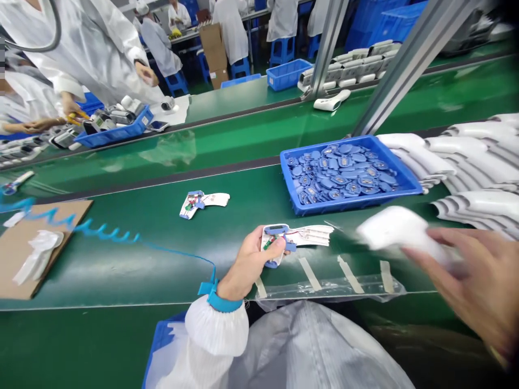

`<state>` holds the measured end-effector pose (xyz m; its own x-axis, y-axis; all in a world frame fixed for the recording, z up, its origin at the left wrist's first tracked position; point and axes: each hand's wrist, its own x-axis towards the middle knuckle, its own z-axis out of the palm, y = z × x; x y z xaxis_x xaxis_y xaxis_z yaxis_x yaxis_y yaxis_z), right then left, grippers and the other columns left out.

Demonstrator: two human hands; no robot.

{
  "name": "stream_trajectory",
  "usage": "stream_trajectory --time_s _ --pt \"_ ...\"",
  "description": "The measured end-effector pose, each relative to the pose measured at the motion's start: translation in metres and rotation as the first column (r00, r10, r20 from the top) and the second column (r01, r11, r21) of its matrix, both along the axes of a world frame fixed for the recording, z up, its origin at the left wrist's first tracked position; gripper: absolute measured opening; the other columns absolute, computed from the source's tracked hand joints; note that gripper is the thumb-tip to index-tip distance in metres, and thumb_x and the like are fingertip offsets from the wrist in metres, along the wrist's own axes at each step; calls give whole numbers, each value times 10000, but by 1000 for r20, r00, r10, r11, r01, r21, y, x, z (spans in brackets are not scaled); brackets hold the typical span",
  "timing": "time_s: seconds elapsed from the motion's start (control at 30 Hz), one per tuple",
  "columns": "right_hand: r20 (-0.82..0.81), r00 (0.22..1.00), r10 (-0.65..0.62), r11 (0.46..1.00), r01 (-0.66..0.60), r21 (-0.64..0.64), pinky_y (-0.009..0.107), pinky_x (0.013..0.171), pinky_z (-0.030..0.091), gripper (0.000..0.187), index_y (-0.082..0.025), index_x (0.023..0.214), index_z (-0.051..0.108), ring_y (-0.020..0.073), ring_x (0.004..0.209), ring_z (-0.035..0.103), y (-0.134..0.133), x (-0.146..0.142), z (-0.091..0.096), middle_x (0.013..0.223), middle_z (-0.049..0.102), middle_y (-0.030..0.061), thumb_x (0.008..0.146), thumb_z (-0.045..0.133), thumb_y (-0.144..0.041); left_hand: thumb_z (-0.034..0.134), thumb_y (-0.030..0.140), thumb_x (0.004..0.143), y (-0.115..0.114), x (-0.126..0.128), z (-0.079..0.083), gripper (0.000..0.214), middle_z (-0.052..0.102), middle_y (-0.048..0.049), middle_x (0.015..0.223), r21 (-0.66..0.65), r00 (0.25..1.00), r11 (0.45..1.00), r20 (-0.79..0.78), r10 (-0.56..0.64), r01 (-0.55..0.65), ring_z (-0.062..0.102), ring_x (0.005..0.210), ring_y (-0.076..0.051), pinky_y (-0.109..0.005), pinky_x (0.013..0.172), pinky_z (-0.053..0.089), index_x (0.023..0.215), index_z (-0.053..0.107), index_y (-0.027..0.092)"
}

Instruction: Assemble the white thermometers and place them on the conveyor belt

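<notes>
My left hand [253,259] grips an opened thermometer half [312,235], a white handheld shell with a green circuit board, thin wires and blue parts inside. A teal wrist strap with a coiled blue cord circles that wrist. On the right, my right hand [470,275] holds a white plastic shell cover [395,229], smeared by motion and apart from the half in my left hand. Farther back on the green bench lies a second opened thermometer half [205,202], its inner parts facing up.
A blue tray [292,186] full of small blue round parts stands beyond my hands. Stacked white shells [478,156] fill the right side. Cardboard [48,216] lies left. A metal post [413,65] rises behind the tray. Co-workers in white coats work across the green conveyor [227,132].
</notes>
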<state>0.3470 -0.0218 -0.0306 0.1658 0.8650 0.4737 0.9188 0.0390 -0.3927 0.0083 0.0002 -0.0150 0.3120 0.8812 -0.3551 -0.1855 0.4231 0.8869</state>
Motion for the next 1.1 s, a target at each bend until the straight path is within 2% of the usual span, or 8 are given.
stream_trajectory --time_s 0.13,0.3,0.57,0.73,0.8,0.9,1.0,1.1 --pt "418 828 374 902 -429 41 512 799 375 251 -278 1094 628 325 950 629 -6 -74 25 1002 735 120 1002 534 -493 727 503 891 -1 4 2 517 687 -131 1184 67 999 997 14 -41 40 641 1031 -221 -275 835 481 1241 629 136" --pt "444 747 496 850 -523 -70 487 908 379 209 -212 1164 615 294 1032 613 10 -132 31 1135 722 100 1009 553 -338 772 459 849 -4 10 0 423 689 -73 1024 176 975 984 -222 29 11 609 901 -188 -268 769 471 1117 675 146" --pt "-396 803 444 712 -585 -388 317 656 469 288 -266 1108 652 180 761 645 24 -128 22 948 704 6 926 653 -489 805 413 814 -14 5 -7 483 701 -66 1082 227 932 966 -360 -32 121 641 943 -209 -287 771 490 1187 608 176" --pt "-644 660 386 415 -748 -518 273 494 386 342 -247 936 650 136 556 533 22 -118 29 698 640 -36 956 563 -578 771 370 851 -19 3 -3 412 694 -51 1117 300 909 949 -414 41 93 633 988 -201 -303 839 479 1182 599 195" --pt "-660 628 413 452 -770 -450 279 552 437 315 -252 985 666 149 651 586 22 -121 32 831 688 -7 959 574 -552 778 396 841 -18 3 0 399 693 -36 1077 311 884 942 -467 38 124 619 942 -189 -291 802 466 1138 602 197" --pt "-629 642 438 659 -705 -261 312 706 492 304 -258 1072 698 185 850 643 26 -143 36 1024 708 39 950 592 -516 825 455 773 -15 3 5 425 690 -11 935 292 865 944 -502 17 151 594 808 -170 -266 676 423 1010 590 192" --pt "-475 812 340 872 -461 -165 306 622 393 454 -223 676 633 147 646 551 33 -181 37 703 624 8 957 557 -571 800 337 770 -14 8 5 352 710 -30 938 326 869 934 -494 36 147 622 783 -186 -273 642 417 1026 605 194" --pt "-229 904 361 921 -384 -64 318 557 267 568 -207 541 477 121 551 446 38 -209 34 574 517 -4 995 500 -547 649 200 817 -18 15 2 72 718 -63 844 364 829 907 -559 31 211 642 708 -213 -304 608 406 887 645 187"
